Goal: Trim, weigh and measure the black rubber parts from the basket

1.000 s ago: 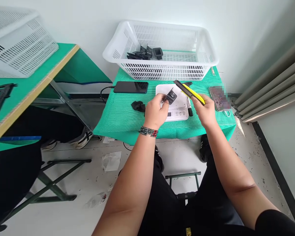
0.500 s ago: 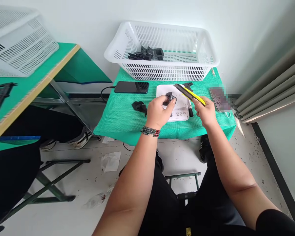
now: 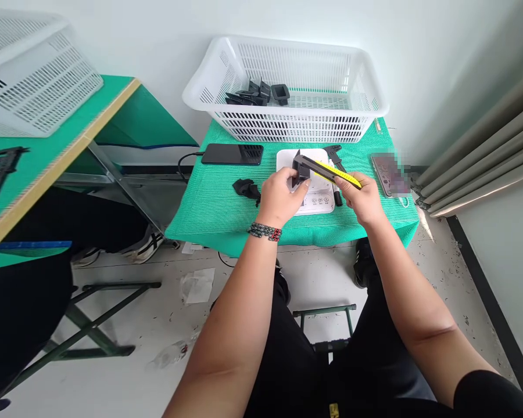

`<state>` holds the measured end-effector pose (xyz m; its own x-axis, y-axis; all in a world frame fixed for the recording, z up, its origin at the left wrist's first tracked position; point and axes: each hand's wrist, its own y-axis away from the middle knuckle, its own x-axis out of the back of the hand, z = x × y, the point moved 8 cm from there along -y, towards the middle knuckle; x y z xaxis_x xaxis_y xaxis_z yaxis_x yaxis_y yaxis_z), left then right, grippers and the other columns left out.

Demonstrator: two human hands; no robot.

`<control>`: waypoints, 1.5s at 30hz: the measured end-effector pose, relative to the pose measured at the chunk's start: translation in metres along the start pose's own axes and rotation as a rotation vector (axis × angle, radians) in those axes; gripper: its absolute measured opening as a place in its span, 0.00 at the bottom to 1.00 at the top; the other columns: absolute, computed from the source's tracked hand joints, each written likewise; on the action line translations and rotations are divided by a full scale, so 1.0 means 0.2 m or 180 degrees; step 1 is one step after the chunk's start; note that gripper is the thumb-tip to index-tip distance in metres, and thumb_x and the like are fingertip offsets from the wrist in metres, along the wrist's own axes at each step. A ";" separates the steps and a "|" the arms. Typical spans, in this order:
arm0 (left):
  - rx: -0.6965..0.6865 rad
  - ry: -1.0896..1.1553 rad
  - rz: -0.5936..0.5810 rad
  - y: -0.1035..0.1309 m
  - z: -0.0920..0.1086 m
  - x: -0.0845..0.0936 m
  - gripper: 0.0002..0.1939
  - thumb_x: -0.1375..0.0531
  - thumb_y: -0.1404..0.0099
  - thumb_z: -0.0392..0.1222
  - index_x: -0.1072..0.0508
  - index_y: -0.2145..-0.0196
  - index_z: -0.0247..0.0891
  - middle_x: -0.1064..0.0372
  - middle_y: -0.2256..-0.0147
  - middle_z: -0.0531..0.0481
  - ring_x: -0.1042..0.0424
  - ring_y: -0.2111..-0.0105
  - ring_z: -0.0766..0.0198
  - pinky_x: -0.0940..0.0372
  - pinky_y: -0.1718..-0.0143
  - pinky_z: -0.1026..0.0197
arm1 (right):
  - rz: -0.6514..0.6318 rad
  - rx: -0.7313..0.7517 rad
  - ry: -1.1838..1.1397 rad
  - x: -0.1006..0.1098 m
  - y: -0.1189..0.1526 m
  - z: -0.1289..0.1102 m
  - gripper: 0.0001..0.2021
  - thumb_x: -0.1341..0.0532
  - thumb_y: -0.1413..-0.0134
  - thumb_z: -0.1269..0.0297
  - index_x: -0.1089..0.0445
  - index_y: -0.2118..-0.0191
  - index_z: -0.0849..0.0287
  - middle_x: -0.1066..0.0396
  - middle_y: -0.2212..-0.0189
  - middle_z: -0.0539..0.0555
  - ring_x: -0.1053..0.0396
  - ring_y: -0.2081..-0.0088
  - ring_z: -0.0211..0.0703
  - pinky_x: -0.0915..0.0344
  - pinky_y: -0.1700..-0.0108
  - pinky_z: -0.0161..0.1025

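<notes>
My left hand point(image 3: 283, 194) pinches a small black plastic part point(image 3: 303, 169) with a square, frame-like shape, above the white digital scale point(image 3: 320, 203). My right hand point(image 3: 361, 197) is closed round a yellow and black utility knife point(image 3: 335, 173). The knife's tip end lies at the upper edge of the black part; whether the blade touches it I cannot tell. Behind the knife are black calipers point(image 3: 333, 154), and a black marker point(image 3: 337, 197) lies beside the scale. Left of my left hand rests a crumpled black piece point(image 3: 246, 190).
A white basket point(image 3: 300, 125) holding several black parts stands at the back of the green-covered table point(image 3: 213, 215). A dark phone point(image 3: 232, 154) with a cable lies left, another phone point(image 3: 390, 174) right. A second table with calipers point(image 3: 2, 171) and a person's leg point(image 3: 91, 217) are at left.
My left hand has turned the black part so it stands more upright. The knife has shifted slightly down and its tip end has come against or close to the part's upper edge.
</notes>
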<state>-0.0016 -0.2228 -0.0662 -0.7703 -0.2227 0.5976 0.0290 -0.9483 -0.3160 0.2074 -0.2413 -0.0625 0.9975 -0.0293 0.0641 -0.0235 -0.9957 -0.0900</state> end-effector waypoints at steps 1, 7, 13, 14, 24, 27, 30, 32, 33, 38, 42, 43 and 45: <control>-0.0013 -0.0016 0.0002 0.00 -0.01 0.00 0.07 0.35 0.35 0.45 0.23 0.62 0.40 0.18 0.57 0.43 0.22 0.55 0.49 0.29 0.50 0.50 | -0.0038 0.0010 0.0011 0.00 0.00 0.00 0.27 0.27 0.55 0.37 0.34 0.73 0.55 0.41 0.80 0.45 0.45 0.77 0.34 0.49 0.77 0.35; -0.0126 0.0149 0.0201 -0.05 -0.07 0.00 0.07 0.40 0.32 0.38 0.21 0.60 0.39 0.20 0.50 0.40 0.24 0.44 0.48 0.33 0.38 0.46 | -0.0182 0.0054 0.0046 -0.01 0.01 -0.02 0.27 0.27 0.54 0.37 0.34 0.73 0.55 0.42 0.80 0.44 0.45 0.77 0.34 0.48 0.76 0.35; -0.0158 0.0172 0.0196 -0.05 -0.11 -0.01 0.11 0.41 0.31 0.39 0.19 0.57 0.38 0.21 0.48 0.37 0.25 0.43 0.46 0.35 0.35 0.43 | -0.0250 0.0418 0.0344 -0.02 0.02 -0.06 0.21 0.29 0.49 0.42 0.28 0.70 0.57 0.37 0.78 0.47 0.42 0.75 0.36 0.45 0.73 0.37; -0.0169 0.0171 0.0168 -0.05 -0.11 -0.01 0.11 0.41 0.31 0.39 0.19 0.57 0.38 0.21 0.48 0.37 0.26 0.43 0.46 0.35 0.35 0.43 | -0.0282 0.0448 0.0397 -0.03 0.02 -0.06 0.21 0.29 0.49 0.43 0.28 0.69 0.57 0.36 0.77 0.47 0.41 0.74 0.37 0.45 0.72 0.37; -0.0023 0.0154 -0.0215 -0.05 -0.11 -0.02 0.14 0.45 0.29 0.41 0.20 0.53 0.38 0.20 0.52 0.41 0.24 0.49 0.47 0.31 0.43 0.47 | 0.0280 0.0724 0.0780 0.04 0.00 -0.03 0.22 0.32 0.44 0.43 0.23 0.59 0.59 0.26 0.70 0.52 0.33 0.68 0.42 0.37 0.66 0.39; 0.0079 0.0177 -0.0199 -0.04 -0.13 -0.02 0.14 0.45 0.28 0.42 0.21 0.52 0.41 0.21 0.49 0.42 0.26 0.46 0.48 0.33 0.40 0.45 | -0.0322 0.0690 0.0607 -0.03 0.00 -0.02 0.23 0.30 0.47 0.41 0.23 0.62 0.59 0.28 0.71 0.51 0.33 0.69 0.41 0.37 0.66 0.39; 0.0074 0.0192 -0.0207 -0.04 -0.14 -0.02 0.13 0.45 0.28 0.42 0.21 0.52 0.42 0.21 0.48 0.42 0.27 0.46 0.47 0.34 0.39 0.45 | -0.0358 0.0599 0.0629 -0.05 0.00 0.01 0.22 0.31 0.45 0.42 0.23 0.62 0.59 0.28 0.72 0.50 0.34 0.69 0.41 0.37 0.67 0.39; 0.0076 0.0162 -0.0217 -0.04 -0.14 -0.02 0.13 0.45 0.28 0.42 0.21 0.53 0.41 0.21 0.50 0.42 0.26 0.47 0.47 0.33 0.40 0.45 | 0.0042 0.0595 0.0716 0.00 -0.01 0.02 0.20 0.32 0.43 0.44 0.24 0.61 0.59 0.28 0.71 0.50 0.34 0.69 0.41 0.36 0.66 0.39; 0.0081 0.0146 -0.0222 -0.04 -0.14 -0.02 0.13 0.45 0.28 0.42 0.21 0.53 0.41 0.20 0.50 0.41 0.26 0.47 0.47 0.33 0.41 0.46 | 0.0296 0.0609 0.0774 0.03 -0.02 0.02 0.20 0.33 0.43 0.45 0.24 0.60 0.59 0.28 0.71 0.50 0.34 0.69 0.41 0.36 0.66 0.39; 0.0080 0.0101 -0.0352 -0.04 -0.12 -0.01 0.15 0.45 0.28 0.42 0.21 0.53 0.39 0.20 0.51 0.41 0.25 0.48 0.46 0.32 0.43 0.45 | 0.0668 0.0701 0.0734 0.08 -0.02 0.00 0.21 0.33 0.44 0.43 0.24 0.61 0.60 0.29 0.72 0.50 0.35 0.69 0.41 0.37 0.66 0.39; 0.0070 0.0069 -0.0377 -0.03 -0.11 -0.01 0.16 0.46 0.28 0.43 0.21 0.50 0.38 0.21 0.48 0.40 0.25 0.46 0.45 0.33 0.41 0.44 | -0.0160 0.0570 0.0554 -0.02 -0.01 0.01 0.23 0.31 0.47 0.41 0.24 0.61 0.60 0.30 0.72 0.50 0.36 0.70 0.40 0.39 0.67 0.38; 0.0067 0.0065 -0.0368 -0.03 -0.11 -0.01 0.16 0.46 0.28 0.43 0.21 0.50 0.38 0.21 0.48 0.40 0.25 0.45 0.45 0.33 0.41 0.44 | -0.0256 0.0521 0.0546 -0.04 -0.01 0.01 0.22 0.31 0.47 0.42 0.24 0.62 0.60 0.30 0.72 0.50 0.36 0.70 0.39 0.39 0.67 0.38; 0.0079 0.0046 -0.0354 -0.03 -0.11 -0.01 0.16 0.45 0.28 0.43 0.21 0.50 0.38 0.20 0.48 0.40 0.25 0.45 0.45 0.33 0.41 0.44 | -0.0146 0.0486 0.0608 -0.03 -0.01 0.02 0.20 0.32 0.44 0.45 0.24 0.62 0.60 0.30 0.72 0.50 0.36 0.70 0.40 0.39 0.68 0.38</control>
<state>-0.0143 -0.2118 -0.0811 -0.7787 -0.1127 0.6172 -0.0415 -0.9724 -0.2298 0.2016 -0.2378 -0.0671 0.9663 -0.0149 0.2568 0.0463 -0.9719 -0.2307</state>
